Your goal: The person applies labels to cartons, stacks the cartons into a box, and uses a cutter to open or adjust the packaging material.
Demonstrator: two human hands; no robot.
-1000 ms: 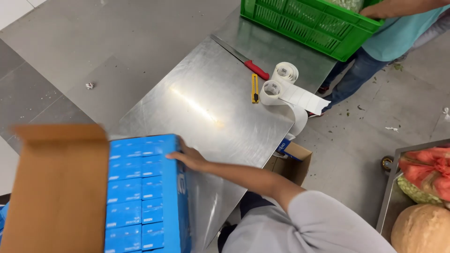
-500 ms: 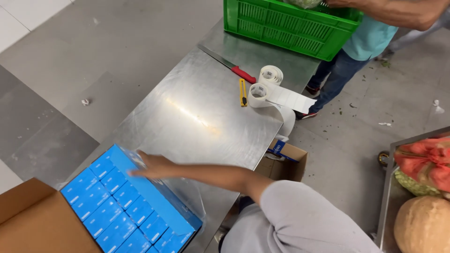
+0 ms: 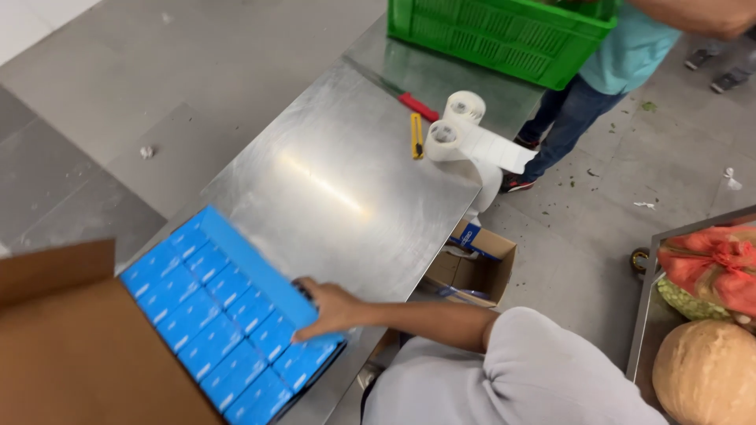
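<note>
Steel table (image 3: 346, 181) bears glossy blue boxes (image 3: 228, 307); right hand (image 3: 331, 308) presses flat, fingers spread.

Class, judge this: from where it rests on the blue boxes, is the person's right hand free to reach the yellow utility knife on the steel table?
Probably yes: the right hand rests on the blue boxes, and only bare steel table lies between it and the yellow utility knife, though far across.
</note>
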